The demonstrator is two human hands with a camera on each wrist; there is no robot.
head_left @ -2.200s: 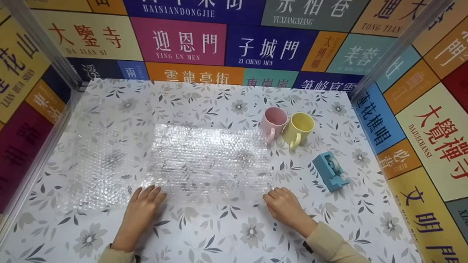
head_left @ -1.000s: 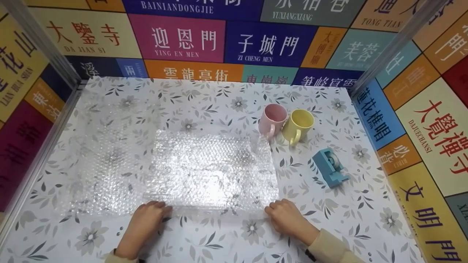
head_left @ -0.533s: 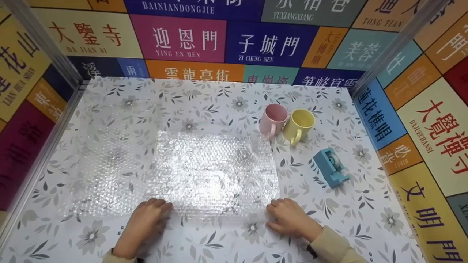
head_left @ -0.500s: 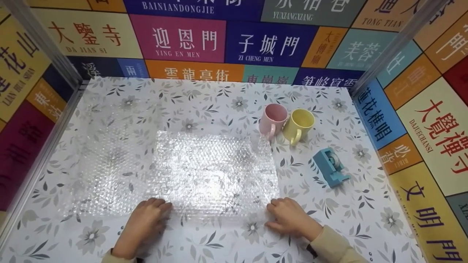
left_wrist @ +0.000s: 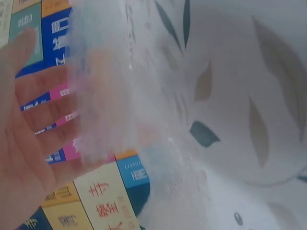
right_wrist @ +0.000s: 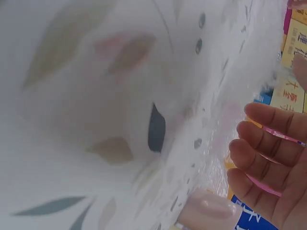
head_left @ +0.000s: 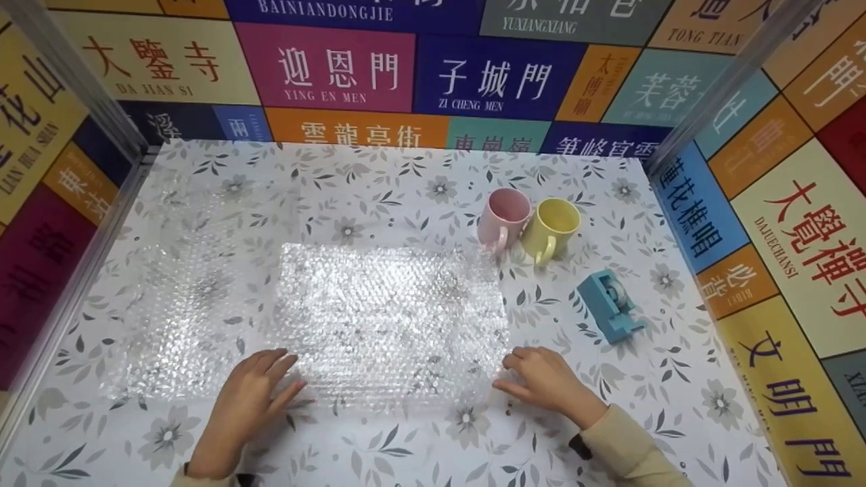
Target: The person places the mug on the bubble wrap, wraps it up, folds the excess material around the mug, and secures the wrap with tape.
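Note:
Clear bubble wrap (head_left: 392,318) lies flat on the table, with a brighter rectangle in the middle and a fainter stretch to the left. My left hand (head_left: 250,389) is over its near edge, left of the bright part, thumb apart from the fingers. In the left wrist view that hand (left_wrist: 38,124) has its fingers loosely extended, tips behind the see-through wrap (left_wrist: 103,105). My right hand (head_left: 544,379) is at the near right corner. The right wrist view shows that hand (right_wrist: 268,158) with relaxed, slightly bent fingers and nothing between them, beside the wrap.
A pink mug (head_left: 504,216) and a yellow mug (head_left: 551,230) stand side by side behind the wrap's right end. A blue tape dispenser (head_left: 609,308) with a clear roll sits further right. Colourful lettered walls (head_left: 325,71) enclose the flower-patterned table (head_left: 379,446).
The bright part of the wrap first shifted towards me, both hands at its near corners. Since then both hands have loosened, the left moving left and forward, the right slightly forward.

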